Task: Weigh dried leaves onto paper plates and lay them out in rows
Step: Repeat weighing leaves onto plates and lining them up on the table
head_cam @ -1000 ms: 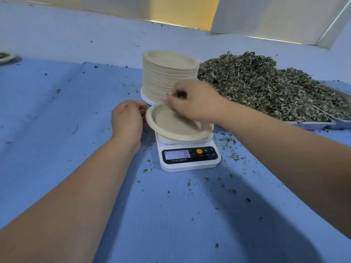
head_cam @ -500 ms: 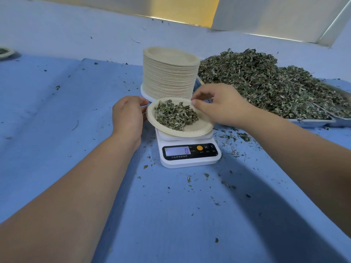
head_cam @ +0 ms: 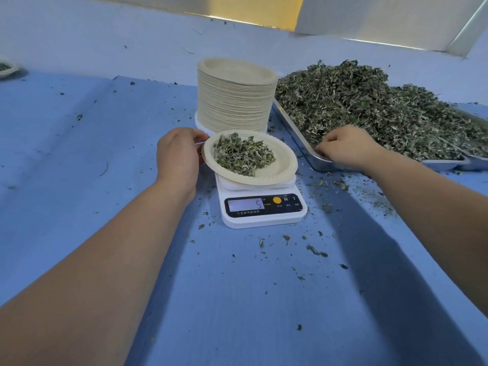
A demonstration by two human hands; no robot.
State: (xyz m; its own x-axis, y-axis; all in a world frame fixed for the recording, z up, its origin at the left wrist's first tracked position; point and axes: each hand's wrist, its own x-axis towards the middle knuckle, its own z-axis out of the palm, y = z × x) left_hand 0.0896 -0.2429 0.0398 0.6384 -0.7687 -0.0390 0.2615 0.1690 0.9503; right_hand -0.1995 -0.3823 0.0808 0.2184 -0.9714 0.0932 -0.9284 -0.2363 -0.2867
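A paper plate (head_cam: 277,165) with a small heap of dried leaves (head_cam: 243,155) sits on a white digital scale (head_cam: 264,210) whose display shows 5. My left hand (head_cam: 178,157) is at the plate's left rim, its curled fingers holding the edge. My right hand (head_cam: 348,146) is at the near corner of a metal tray (head_cam: 298,133), where its curled fingers pinch into the big pile of dried leaves (head_cam: 369,109). A tall stack of empty paper plates (head_cam: 235,96) stands just behind the scale.
Everything lies on a blue cloth (head_cam: 79,167) strewn with leaf crumbs, thickest around the scale and tray. A second tray edge (head_cam: 478,161) shows at the far right. One filled plate (head_cam: 5,68) sits at the far left edge. A wall rises behind.
My right hand dropped leaves onto the empty plate, then moved right to the tray's leaf pile. The scale reading went from 0 to 5. My left hand stayed at the plate rim.
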